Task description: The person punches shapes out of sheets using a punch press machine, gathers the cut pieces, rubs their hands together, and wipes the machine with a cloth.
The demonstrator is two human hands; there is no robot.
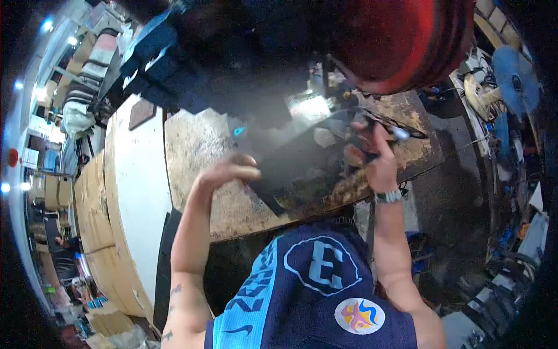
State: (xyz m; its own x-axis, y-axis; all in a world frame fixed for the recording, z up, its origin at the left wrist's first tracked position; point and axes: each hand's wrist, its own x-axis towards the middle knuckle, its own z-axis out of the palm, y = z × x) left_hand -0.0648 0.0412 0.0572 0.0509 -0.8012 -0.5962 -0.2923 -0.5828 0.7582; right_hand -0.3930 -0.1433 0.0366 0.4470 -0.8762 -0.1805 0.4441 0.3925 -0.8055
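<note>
A dark flat sheet (302, 163), blurred, lies over the worn wooden table (197, 151) between my hands. At the sheet's left edge is my left hand (232, 171), its fingers bent and partly smeared; whether they grip the edge is unclear. My right hand (378, 154) has its fingers curled at the right, near a thin dark loop (407, 129) and the sheet's right side. What it holds is too small and blurred to make out. A small blue item (239, 132) rests on the table beyond my left hand.
Above the table hangs a large red round machine part (395, 46), with dark machinery to its left. A white board (139, 174) and cardboard (96, 215) stand at the left. A blue fan (514, 78) is at the upper right.
</note>
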